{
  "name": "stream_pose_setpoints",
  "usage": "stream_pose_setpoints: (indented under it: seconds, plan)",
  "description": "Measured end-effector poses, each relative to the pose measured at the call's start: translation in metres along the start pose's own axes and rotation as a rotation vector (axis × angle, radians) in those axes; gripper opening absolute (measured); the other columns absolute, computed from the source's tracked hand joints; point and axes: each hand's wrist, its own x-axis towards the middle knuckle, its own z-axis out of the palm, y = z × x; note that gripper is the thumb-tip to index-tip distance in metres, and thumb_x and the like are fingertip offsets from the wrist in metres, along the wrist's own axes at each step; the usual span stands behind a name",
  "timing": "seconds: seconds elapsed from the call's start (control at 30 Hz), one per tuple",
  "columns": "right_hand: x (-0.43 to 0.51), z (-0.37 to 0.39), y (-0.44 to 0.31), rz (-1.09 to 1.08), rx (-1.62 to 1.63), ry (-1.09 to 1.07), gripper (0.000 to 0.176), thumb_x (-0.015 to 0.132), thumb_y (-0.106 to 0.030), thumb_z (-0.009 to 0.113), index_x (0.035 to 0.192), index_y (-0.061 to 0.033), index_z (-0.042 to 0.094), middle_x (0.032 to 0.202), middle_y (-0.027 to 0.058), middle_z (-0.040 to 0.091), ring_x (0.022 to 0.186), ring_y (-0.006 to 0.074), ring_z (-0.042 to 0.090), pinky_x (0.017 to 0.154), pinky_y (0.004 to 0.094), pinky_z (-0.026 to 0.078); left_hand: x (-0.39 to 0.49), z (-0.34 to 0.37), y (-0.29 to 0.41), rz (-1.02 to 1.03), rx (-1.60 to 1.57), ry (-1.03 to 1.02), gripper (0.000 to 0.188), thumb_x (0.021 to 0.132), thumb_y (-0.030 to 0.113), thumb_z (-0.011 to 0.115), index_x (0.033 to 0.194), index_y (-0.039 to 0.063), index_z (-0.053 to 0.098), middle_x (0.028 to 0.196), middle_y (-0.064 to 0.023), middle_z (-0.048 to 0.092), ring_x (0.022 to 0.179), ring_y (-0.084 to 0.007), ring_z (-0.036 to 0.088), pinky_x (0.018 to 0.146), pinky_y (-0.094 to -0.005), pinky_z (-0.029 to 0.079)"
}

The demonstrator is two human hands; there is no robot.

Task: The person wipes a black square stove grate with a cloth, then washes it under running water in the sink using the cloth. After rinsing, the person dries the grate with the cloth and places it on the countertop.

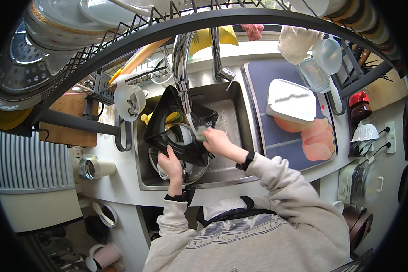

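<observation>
My left hand (171, 163) grips the near edge of a black square part with a large round opening (159, 117), held tilted over the stainless steel sink (231, 127). In my right hand (219, 142) is a greenish scouring pad (201, 133), against or close to the part's right side. Water runs from the chrome faucet (185, 74) down beside the pad. Beneath the black part sits a glass lid (197, 173), partly hidden. A yellow bottle (173, 118) shows through the opening.
A white plastic container (290, 100) stands on a blue patterned mat (268, 73) right of the sink. A dish rack (204, 18) with plates arches overhead. Hanging at the left is a white cup (130, 102). A cream thermos (100, 169) lies on the left counter.
</observation>
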Motion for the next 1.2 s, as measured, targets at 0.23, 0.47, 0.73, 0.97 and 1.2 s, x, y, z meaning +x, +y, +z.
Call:
stream_pose_setpoints:
  seconds: [0.23, 0.47, 0.73, 0.97, 1.2]
  plan:
    - [0.007, -0.042, 0.013, -0.29, -0.111, 0.039, 0.028, 0.064, -0.008, 0.06, 0.092, -0.0065, 0.062, 0.084, 0.011, 0.054, 0.076, 0.027, 0.059, 0.063, 0.0386, 0.05, 0.005, 0.005, -0.021, -0.11, -0.164, -0.04, 0.024, 0.087, 0.016, 0.059, 0.082, -0.007, 0.055, 0.07, -0.0088, 0.061, 0.06, -0.0123, 0.052, 0.056, -0.0285, 0.043]
    - [0.012, -0.043, 0.019, -0.539, -0.004, -0.131, 0.037, 0.064, -0.002, 0.059, 0.099, -0.013, 0.062, 0.086, 0.0046, 0.054, 0.08, 0.0242, 0.055, 0.067, 0.0348, 0.049, 0.007, 0.015, -0.028, -0.078, -0.51, -0.016, 0.015, 0.088, 0.01, 0.057, 0.088, -0.005, 0.054, 0.079, -0.0076, 0.061, 0.062, -0.0109, 0.056, 0.047, -0.0256, 0.046]
    - [0.011, -0.06, 0.021, -0.462, 0.024, -0.179, 0.038, 0.059, -0.001, 0.06, 0.094, -0.0126, 0.064, 0.086, 0.0034, 0.056, 0.086, 0.0238, 0.055, 0.071, 0.0354, 0.05, 0.006, 0.014, -0.022, -0.146, -0.484, -0.003, 0.017, 0.088, 0.011, 0.057, 0.086, -0.005, 0.052, 0.077, -0.0072, 0.059, 0.061, -0.0118, 0.054, 0.049, -0.027, 0.046]
    - [0.016, -0.082, 0.013, -0.309, 0.189, 0.117, 0.038, 0.062, 0.005, 0.055, 0.095, -0.012, 0.064, 0.088, 0.005, 0.059, 0.083, 0.0257, 0.058, 0.069, 0.0346, 0.049, -0.01, 0.03, -0.006, -0.313, -0.537, 0.058, 0.027, 0.088, 0.016, 0.059, 0.076, -0.004, 0.046, 0.07, -0.0071, 0.055, 0.058, -0.0105, 0.048, 0.048, -0.0275, 0.042]
    - [0.0, -0.097, 0.005, -0.553, -0.096, -0.137, 0.033, 0.059, -0.003, 0.062, 0.09, -0.0143, 0.064, 0.084, -0.0004, 0.054, 0.082, 0.0192, 0.053, 0.064, 0.0316, 0.049, -0.004, 0.04, 0.007, -0.336, -0.589, 0.071, 0.023, 0.087, 0.014, 0.059, 0.079, -0.005, 0.049, 0.074, -0.0088, 0.057, 0.058, -0.0114, 0.051, 0.046, -0.0273, 0.042]
